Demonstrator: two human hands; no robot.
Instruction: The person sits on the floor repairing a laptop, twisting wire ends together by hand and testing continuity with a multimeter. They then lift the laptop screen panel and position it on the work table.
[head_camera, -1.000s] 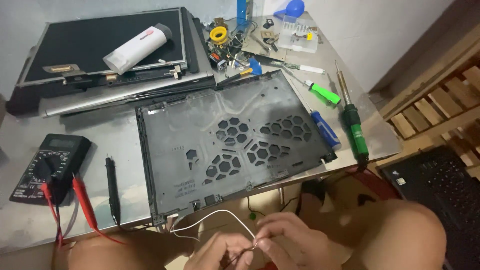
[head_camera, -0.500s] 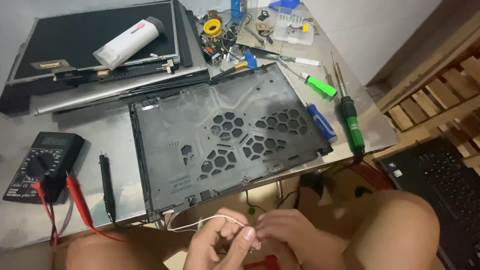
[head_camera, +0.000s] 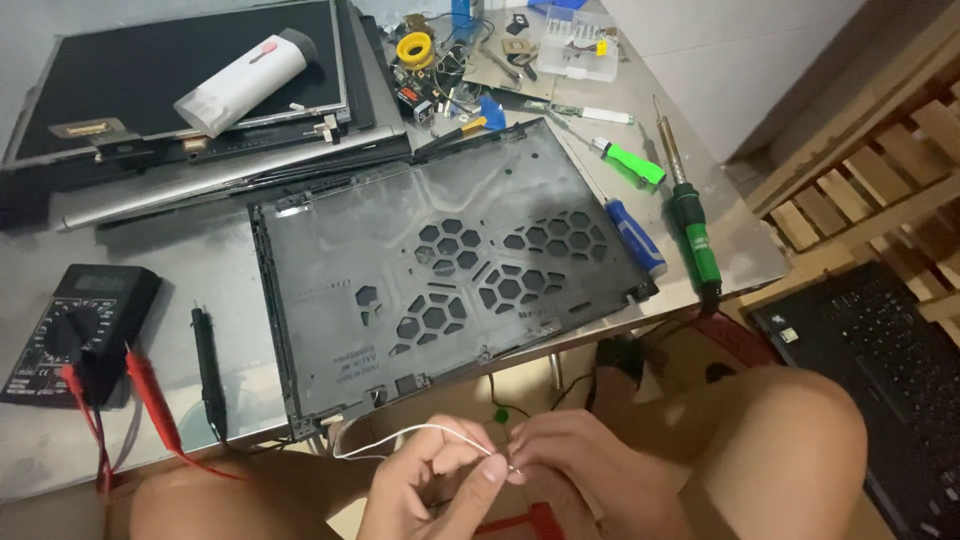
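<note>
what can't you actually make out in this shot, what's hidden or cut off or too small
- Head view: the joint where the white wire meets the fingertips of the left hand and right hand is too small and covered by fingers.
- Both wrists are cut off by the bottom edge.
- The multimeter dial setting is too small to read.
- The parts in the clear plastic box are too small, and the top edge crops it.
</note>
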